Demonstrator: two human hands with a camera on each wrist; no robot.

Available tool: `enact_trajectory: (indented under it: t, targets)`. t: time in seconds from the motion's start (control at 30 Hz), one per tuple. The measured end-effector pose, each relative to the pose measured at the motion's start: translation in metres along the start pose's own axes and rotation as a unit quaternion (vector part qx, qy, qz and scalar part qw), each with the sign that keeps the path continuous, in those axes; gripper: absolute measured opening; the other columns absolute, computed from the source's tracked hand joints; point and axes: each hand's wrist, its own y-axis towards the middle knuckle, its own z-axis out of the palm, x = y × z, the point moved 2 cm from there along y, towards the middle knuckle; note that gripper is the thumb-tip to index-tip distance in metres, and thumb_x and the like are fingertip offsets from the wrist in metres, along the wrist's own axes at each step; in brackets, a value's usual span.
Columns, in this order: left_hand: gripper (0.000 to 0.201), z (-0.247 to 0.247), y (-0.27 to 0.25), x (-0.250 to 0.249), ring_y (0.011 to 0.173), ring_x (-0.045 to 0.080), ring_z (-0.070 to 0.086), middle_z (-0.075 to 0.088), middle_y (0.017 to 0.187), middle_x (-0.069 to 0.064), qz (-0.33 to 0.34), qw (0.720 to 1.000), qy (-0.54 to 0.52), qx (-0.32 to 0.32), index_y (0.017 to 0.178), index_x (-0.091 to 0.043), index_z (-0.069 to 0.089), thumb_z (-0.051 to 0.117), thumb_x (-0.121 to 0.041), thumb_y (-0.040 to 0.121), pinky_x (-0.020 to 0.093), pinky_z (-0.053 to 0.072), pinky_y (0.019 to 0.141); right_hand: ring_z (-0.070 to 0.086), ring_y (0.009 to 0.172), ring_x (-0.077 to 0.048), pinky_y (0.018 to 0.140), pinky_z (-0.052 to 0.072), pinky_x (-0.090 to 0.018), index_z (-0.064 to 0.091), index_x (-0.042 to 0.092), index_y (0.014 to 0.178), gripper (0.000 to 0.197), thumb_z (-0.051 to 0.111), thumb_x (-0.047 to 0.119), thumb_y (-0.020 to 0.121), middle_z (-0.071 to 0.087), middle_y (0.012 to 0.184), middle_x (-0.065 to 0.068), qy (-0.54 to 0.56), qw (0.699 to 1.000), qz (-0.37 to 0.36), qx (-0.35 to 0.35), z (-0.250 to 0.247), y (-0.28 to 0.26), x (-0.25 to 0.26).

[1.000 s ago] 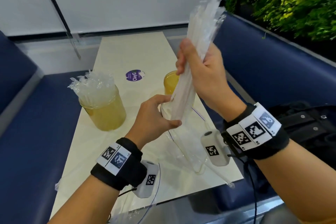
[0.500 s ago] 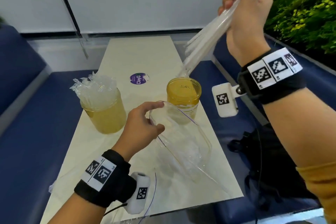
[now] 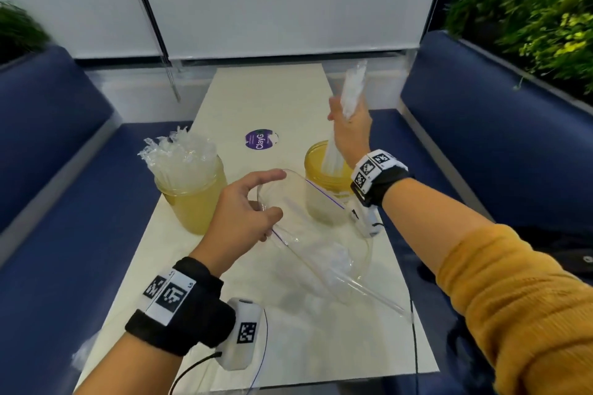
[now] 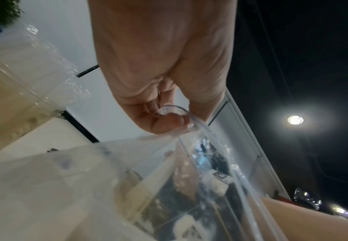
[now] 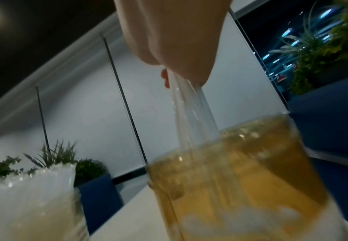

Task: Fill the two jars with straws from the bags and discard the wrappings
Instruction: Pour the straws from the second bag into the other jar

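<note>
Two amber jars stand on the pale table (image 3: 282,99). The left jar (image 3: 192,202) (image 5: 30,212) is packed with wrapped straws. My right hand (image 3: 348,125) (image 5: 175,40) grips a bundle of wrapped straws (image 3: 351,96) (image 5: 191,117) upright, with their lower ends inside the right jar (image 3: 324,170) (image 5: 241,171). My left hand (image 3: 247,212) (image 4: 164,117) pinches the open rim of a clear zip bag (image 3: 321,240) (image 4: 127,187), which lies on the table in front of the right jar with a little crumpled plastic inside.
Blue benches (image 3: 54,189) run along both sides of the table, with green plants (image 3: 529,19) behind the right one. A purple round sticker (image 3: 260,139) lies mid-table. A dark bag (image 3: 564,244) rests on the right bench. A scrap of clear plastic (image 3: 85,353) hangs at the table's near left edge.
My right hand pulled the straw bundle out of the bag, swung it up high, then brought it down into the right jar. My left hand stayed on the bag's rim.
</note>
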Motion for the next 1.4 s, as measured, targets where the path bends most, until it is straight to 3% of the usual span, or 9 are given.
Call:
enact_trajectory:
  t: [0.33, 0.57, 0.73, 0.83, 0.9, 1.0, 1.1, 1.23, 1.4]
  targets:
    - [0.060, 0.003, 0.012, -0.001, 0.047, 0.018, 0.051, 0.060, 0.075, 0.036, 0.024, 0.999, -0.011, 0.031, 0.122, -0.031, 0.068, 0.059, 0.012, 0.081, 0.027, 0.050, 0.051, 0.063, 0.110, -0.012, 0.093, 0.052, -0.026, 0.064, 0.021, 0.128, 0.057, 0.084, 0.041, 0.078, 0.068, 0.114, 0.006, -0.077, 0.990, 0.077, 0.085, -0.021, -0.015, -0.022]
    - [0.060, 0.004, 0.019, -0.001, 0.049, 0.020, 0.052, 0.061, 0.072, 0.034, 0.023, 0.998, -0.013, 0.048, 0.122, -0.033, 0.069, 0.059, 0.010, 0.080, 0.029, 0.050, 0.053, 0.041, 0.141, -0.023, 0.117, 0.033, -0.039, 0.040, 0.017, 0.151, 0.071, 0.045, 0.063, 0.097, 0.046, 0.152, -0.008, -0.217, 0.968, -0.001, 0.127, -0.019, -0.012, -0.010]
    - [0.061, 0.007, 0.023, -0.003, 0.046, 0.016, 0.053, 0.060, 0.058, 0.006, 0.020, 0.998, -0.006, 0.063, 0.126, -0.029, 0.067, 0.059, 0.011, 0.080, 0.026, 0.050, 0.053, 0.037, 0.142, -0.035, 0.114, 0.034, -0.046, 0.075, 0.019, 0.102, 0.041, 0.046, 0.048, 0.102, 0.046, 0.150, -0.016, -0.413, 0.882, -0.036, 0.224, -0.035, -0.019, 0.016]
    - [0.062, 0.011, 0.024, -0.006, 0.046, 0.014, 0.055, 0.066, 0.066, 0.007, 0.023, 0.997, -0.007, 0.071, 0.130, -0.025, 0.065, 0.060, 0.011, 0.080, 0.026, 0.052, 0.055, 0.064, 0.095, -0.026, 0.086, 0.055, -0.042, 0.074, 0.013, 0.094, 0.044, 0.053, 0.051, 0.098, 0.070, 0.098, -0.007, -0.457, 0.870, -0.108, 0.148, -0.056, -0.047, 0.075]
    - [0.062, 0.015, 0.024, -0.007, 0.047, 0.014, 0.057, 0.070, 0.076, 0.007, 0.026, 0.997, -0.009, 0.073, 0.132, -0.022, 0.062, 0.060, 0.011, 0.080, 0.028, 0.054, 0.057, 0.068, 0.070, -0.022, 0.072, 0.058, -0.040, 0.071, 0.008, 0.076, 0.062, 0.048, 0.063, 0.094, 0.072, 0.068, -0.004, -0.518, 0.815, -0.040, 0.258, -0.066, -0.081, 0.106]
    - [0.062, 0.021, 0.023, -0.008, 0.046, 0.015, 0.058, 0.069, 0.084, -0.001, 0.030, 0.997, -0.013, 0.065, 0.134, -0.018, 0.060, 0.061, 0.011, 0.080, 0.027, 0.054, 0.055, 0.073, 0.058, -0.016, 0.064, 0.059, -0.033, 0.069, 0.009, 0.086, 0.082, 0.052, 0.088, 0.072, 0.073, 0.057, 0.001, -0.611, 0.633, 0.131, 0.457, -0.079, -0.132, 0.109]
    - [0.063, 0.024, 0.022, -0.006, 0.050, 0.017, 0.060, 0.070, 0.101, 0.006, 0.031, 0.998, -0.021, 0.059, 0.136, -0.018, 0.058, 0.061, 0.011, 0.081, 0.030, 0.058, 0.057, 0.071, 0.058, -0.025, 0.065, 0.059, -0.032, 0.051, 0.013, 0.104, 0.066, 0.082, 0.060, 0.070, 0.078, 0.077, -0.010, -0.549, 0.581, 0.255, 0.544, -0.089, -0.162, 0.094]
    - [0.064, 0.028, 0.018, -0.004, 0.051, 0.016, 0.063, 0.064, 0.106, 0.009, 0.033, 0.996, -0.024, 0.075, 0.137, -0.020, 0.057, 0.062, 0.009, 0.081, 0.028, 0.059, 0.058, 0.067, 0.061, -0.021, 0.059, 0.056, -0.028, 0.055, 0.021, 0.102, 0.031, 0.079, 0.017, 0.083, 0.078, 0.075, -0.010, -0.517, 0.629, 0.246, 0.526, -0.098, -0.165, 0.091]
    - [0.065, 0.032, 0.014, -0.005, 0.052, 0.014, 0.065, 0.065, 0.102, 0.009, 0.037, 0.994, -0.020, 0.096, 0.138, -0.020, 0.057, 0.063, 0.010, 0.081, 0.027, 0.058, 0.058, 0.067, 0.057, -0.001, 0.074, 0.059, -0.025, 0.079, 0.023, 0.088, 0.004, 0.077, 0.021, 0.085, 0.075, 0.067, 0.006, -0.446, 0.835, 0.045, 0.319, -0.091, -0.140, 0.113]
